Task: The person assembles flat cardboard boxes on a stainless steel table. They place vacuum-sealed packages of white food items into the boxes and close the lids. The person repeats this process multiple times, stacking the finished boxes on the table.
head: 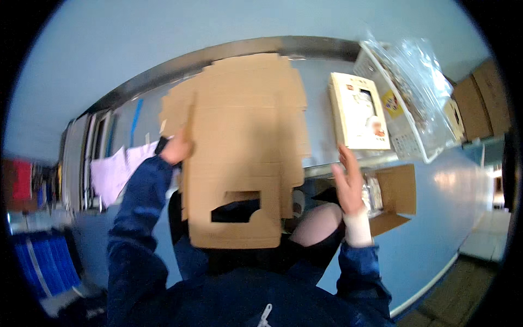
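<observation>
A flat die-cut cardboard blank (237, 143) lies before me, its near end reaching past the table edge over my lap. A rectangular window with a notched corner is cut through that near end. At its left side a flap stands folded up, and my left hand (178, 148) grips it there, with the fingertips partly hidden. My right hand (349, 180) is apart from the cardboard, fingers spread and nothing in it. Just beyond those fingers stands a cream printed box (359, 112) with a dark window and writing.
A white plastic basket (402, 110) with clear plastic bags (425, 69) stands at the right. Below the table edge is an open carton (394, 196) with packed items. Pink paper sheets (122, 167) lie at the left near upright panels (83, 155). A blue bundle (47, 261) sits lower left.
</observation>
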Tool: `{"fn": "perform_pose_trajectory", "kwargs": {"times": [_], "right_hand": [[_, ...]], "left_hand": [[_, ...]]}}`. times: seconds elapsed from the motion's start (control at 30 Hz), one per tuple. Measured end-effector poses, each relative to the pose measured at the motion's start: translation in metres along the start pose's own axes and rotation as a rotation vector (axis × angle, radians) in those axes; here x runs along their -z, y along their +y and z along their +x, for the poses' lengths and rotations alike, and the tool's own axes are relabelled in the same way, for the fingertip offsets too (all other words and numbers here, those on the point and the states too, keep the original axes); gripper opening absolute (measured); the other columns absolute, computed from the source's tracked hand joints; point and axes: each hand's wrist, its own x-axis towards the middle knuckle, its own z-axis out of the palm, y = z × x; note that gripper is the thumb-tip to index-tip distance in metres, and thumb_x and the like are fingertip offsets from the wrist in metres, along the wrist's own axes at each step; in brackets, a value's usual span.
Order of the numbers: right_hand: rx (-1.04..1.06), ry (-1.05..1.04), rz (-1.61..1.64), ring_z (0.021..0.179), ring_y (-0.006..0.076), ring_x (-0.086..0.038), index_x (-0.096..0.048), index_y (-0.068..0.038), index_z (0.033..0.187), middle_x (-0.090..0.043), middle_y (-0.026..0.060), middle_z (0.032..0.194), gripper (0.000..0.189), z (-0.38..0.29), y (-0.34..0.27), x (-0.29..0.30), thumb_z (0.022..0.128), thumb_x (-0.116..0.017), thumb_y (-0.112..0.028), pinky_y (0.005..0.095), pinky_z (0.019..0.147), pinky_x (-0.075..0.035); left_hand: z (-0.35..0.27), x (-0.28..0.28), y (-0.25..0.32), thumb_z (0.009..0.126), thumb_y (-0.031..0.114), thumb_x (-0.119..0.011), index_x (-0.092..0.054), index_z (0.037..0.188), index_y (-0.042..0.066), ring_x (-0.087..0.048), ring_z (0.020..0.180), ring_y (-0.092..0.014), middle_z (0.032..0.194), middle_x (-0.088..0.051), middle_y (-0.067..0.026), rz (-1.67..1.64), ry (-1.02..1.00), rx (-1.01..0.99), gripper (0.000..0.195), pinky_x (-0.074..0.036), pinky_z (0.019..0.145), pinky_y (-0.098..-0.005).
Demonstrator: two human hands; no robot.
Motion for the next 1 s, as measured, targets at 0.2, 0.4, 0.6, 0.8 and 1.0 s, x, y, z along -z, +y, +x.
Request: {"fn": "perform_pose_trajectory", "kwargs": {"times": [0.2,0.4,0.6,0.8,1.0], "right_hand": [[-0.178,-0.225,-0.152,0.128,0.0411,-0.031,-0.028,0.013,0.132,-0.033,0.0322,0.135,0.083,0.033,0.041,-0.135,0.08,-0.061,-0.042,0.0408,0.107,-0.025],[0.171,-0.221,-0.74,0.132,0.0426,-0.023,-0.029,0.012,0.132,-0.027,0.0314,0.139,0.083,0.012,0.013,-0.198,0.079,-0.06,-0.044,0.0461,0.11,-0.018],[0.412,-0.225,-0.775,0.131,0.0352,-0.03,-0.038,0.005,0.129,-0.035,0.0242,0.136,0.054,0.012,-0.011,-0.078,0.082,-0.052,-0.016,0.0416,0.11,-0.023],[0.863,-0.809,-0.682,0.116,0.0278,-0.047,-0.061,-0.001,0.092,-0.056,0.0139,0.107,0.024,-0.026,-0.012,-0.093,0.074,-0.051,-0.013,0.0398,0.108,-0.029],[0.728,-0.893,-0.633,0.096,0.0274,-0.058,-0.063,-0.005,0.091,-0.061,0.0108,0.094,0.021,-0.018,-0.031,-0.084,0.075,-0.053,-0.015,0.0372,0.085,-0.046]], "left_hand": [[-0.022,-0.056,0.06,0.079,0.014,-0.049,-0.045,0.115,-0.003,-0.058,0.094,-0.04,0.1,-0.056,-0.0292,0.277,0.214,0.035,0.04,-0.044,0.079,-0.052],[-0.034,-0.114,0.064,0.083,0.034,-0.049,-0.028,0.135,-0.006,-0.029,0.13,-0.04,0.142,-0.025,-0.0259,0.625,0.484,-0.126,0.069,-0.028,0.101,-0.0555],[-0.078,-0.004,0.027,0.076,0.003,-0.05,-0.042,0.127,0.001,-0.04,0.122,-0.036,0.129,-0.043,-0.0221,0.376,0.64,-0.423,0.052,-0.029,0.104,-0.0464],[-0.083,0.005,0.009,0.077,0.006,-0.049,-0.052,0.116,-0.004,-0.044,0.121,-0.034,0.123,-0.05,-0.0207,0.963,-0.171,-0.985,0.04,-0.033,0.105,-0.043],[-0.076,0.033,0.034,0.077,0.012,-0.053,-0.057,0.101,-0.001,-0.056,0.102,-0.031,0.105,-0.058,-0.0148,0.449,-0.28,-0.847,0.027,-0.046,0.087,-0.0393]]}}
